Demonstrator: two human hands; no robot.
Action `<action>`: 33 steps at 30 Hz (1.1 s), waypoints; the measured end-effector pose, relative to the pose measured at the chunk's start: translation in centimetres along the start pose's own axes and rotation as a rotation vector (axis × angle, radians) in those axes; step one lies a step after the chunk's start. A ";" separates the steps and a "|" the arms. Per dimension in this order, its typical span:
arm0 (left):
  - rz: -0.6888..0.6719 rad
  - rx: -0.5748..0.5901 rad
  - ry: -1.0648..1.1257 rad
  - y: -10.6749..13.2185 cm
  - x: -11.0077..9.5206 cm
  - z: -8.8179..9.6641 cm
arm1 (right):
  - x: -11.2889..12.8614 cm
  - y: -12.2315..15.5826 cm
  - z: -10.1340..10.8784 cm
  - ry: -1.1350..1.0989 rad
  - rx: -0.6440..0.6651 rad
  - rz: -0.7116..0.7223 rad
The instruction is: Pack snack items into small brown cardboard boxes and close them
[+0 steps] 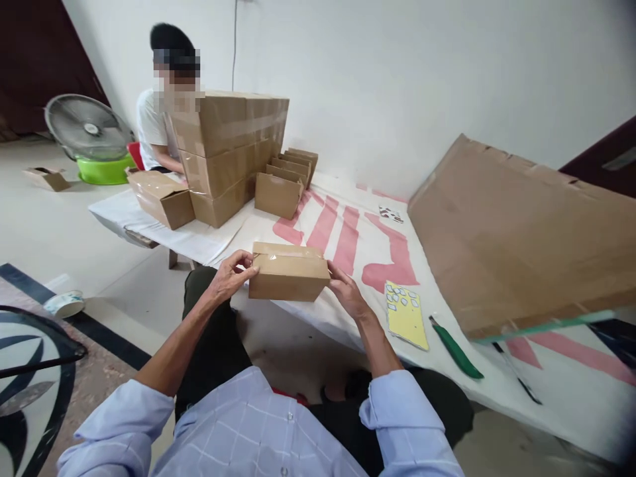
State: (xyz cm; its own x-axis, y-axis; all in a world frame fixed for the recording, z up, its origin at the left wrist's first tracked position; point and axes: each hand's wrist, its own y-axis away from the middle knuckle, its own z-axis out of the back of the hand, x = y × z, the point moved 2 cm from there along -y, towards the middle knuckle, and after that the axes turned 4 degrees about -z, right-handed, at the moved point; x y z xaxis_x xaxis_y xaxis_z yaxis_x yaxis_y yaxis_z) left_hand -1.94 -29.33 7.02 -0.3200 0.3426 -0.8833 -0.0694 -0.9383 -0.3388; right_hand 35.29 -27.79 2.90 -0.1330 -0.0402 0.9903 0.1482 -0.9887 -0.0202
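Note:
A small brown cardboard box (289, 278), with shiny clear tape along its top, is at the near edge of the table in front of me. My left hand (233, 275) grips its left end, thumb on the near side and fingers curled at the back. Against the right end lies my right hand (348, 289), its fingers bent round the corner and partly hidden. To the right of that hand is a yellow card (406, 315) with pale blue shapes, and beyond it a green-handled cutter (454, 348).
Stacked taped cartons (233, 126) stand at the back left, beside several open boxes (279, 193). A person (152, 122) sits behind the stack. A large cardboard sheet (521, 245) leans at right. A fan (89, 126) and a bowl (64, 303) are at left.

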 end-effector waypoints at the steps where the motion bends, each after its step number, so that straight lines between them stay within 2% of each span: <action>1: -0.002 -0.008 0.004 0.1 -0.4 -0.7 | 0.0 0.6 0.8 0.026 -0.050 -0.006; 3: 0.009 -0.053 0.002 -0.2 -0.6 -1.6 | 0.3 1.9 2.4 0.140 -0.175 0.007; 5: 0.017 -0.096 -0.006 -0.6 -0.3 -1.9 | 0.8 3.8 5.0 0.329 -0.328 0.050; 7: 0.013 -0.110 -0.011 -1.1 0.2 -2.0 | 1.1 6.5 8.6 0.580 -0.468 0.083; 9: 0.017 -0.105 -0.002 -1.3 0.5 -2.1 | 1.0 9.7 12.9 0.866 -0.579 0.039; 11: 0.015 -0.098 0.030 -1.4 0.7 -2.2 | 0.5 12.7 17.3 1.109 -0.641 -0.127; 13: -0.002 -0.099 0.068 -1.2 0.6 -2.3 | -0.5 15.3 20.9 1.276 -0.660 -0.369; 15: -0.014 -0.106 0.107 -1.0 0.5 -2.4 | -1.6 17.3 23.3 1.356 -0.645 -0.599; 16: -0.007 -0.108 0.131 -0.9 0.5 -2.4 | -2.1 18.0 24.1 1.371 -0.634 -0.671; 18: 0.029 -0.100 0.184 -0.8 0.5 -2.4 | -2.8 19.0 24.8 1.381 -0.628 -0.716; 21: 0.074 -0.093 0.197 -0.9 0.7 -2.4 | -3.2 19.7 24.8 1.373 -0.664 -0.702; 25: 0.074 -0.129 0.190 -1.6 1.1 -2.9 | -2.9 20.2 23.9 1.297 -0.685 -0.802; 27: 0.082 -0.143 0.231 -1.9 1.3 -3.2 | -2.4 20.4 23.1 1.260 -0.734 -0.796; 29: 0.090 -0.154 0.257 -2.0 1.5 -3.5 | -1.6 20.4 22.3 1.230 -0.872 -0.704; 31: 0.086 -0.157 0.252 -1.9 1.7 -3.6 | -0.3 19.8 21.3 1.178 -1.023 -0.534; 33: 0.070 -0.173 0.228 -1.6 1.6 -3.6 | 1.6 18.5 19.8 1.076 -1.066 -0.321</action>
State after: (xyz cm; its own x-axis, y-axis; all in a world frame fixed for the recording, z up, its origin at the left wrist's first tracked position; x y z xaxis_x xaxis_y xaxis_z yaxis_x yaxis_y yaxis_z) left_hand 1.06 -27.07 4.98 -0.0963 0.2972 -0.9499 0.1137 -0.9448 -0.3072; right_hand 57.21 -43.27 6.79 -0.7087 0.5682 0.4182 -0.7047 -0.5979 -0.3819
